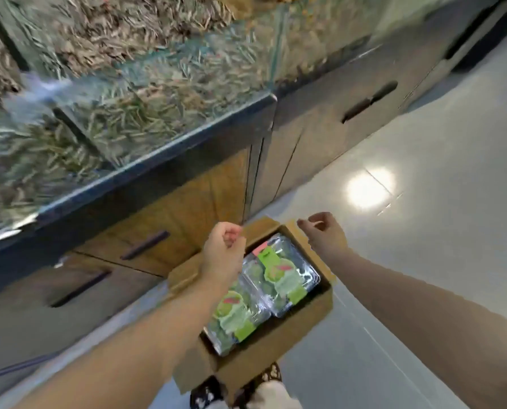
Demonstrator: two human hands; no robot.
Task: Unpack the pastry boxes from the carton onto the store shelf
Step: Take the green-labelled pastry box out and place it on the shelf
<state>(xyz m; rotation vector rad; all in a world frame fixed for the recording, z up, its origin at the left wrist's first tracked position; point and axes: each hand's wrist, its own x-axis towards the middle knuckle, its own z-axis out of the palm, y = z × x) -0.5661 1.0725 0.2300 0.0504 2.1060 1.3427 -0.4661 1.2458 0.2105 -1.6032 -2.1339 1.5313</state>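
Pale glossy floor (441, 261) fills the right side, wide and bare of goods, with a bright light patch (369, 187) on it. Nearest, patterned shoes (206, 392) touch the near corner of an open brown carton (275, 343) standing on the floor just beside the wooden cabinet (187, 208). Its flaps (184, 277) are folded outward, so the top edges are free. Inside lie two clear pastry boxes (290, 278) with green labels, side by side, filling it wall to wall. Above the carton's far end, the left hand (222, 249) is curled into a fist and holds nothing. The right hand (324, 231), over the far right corner, has its fingers hooked inward, also with nothing in them. Beyond, dark drawer handles (144, 245) line the cabinet front, under blurred glass bins (157, 113) of dried goods.
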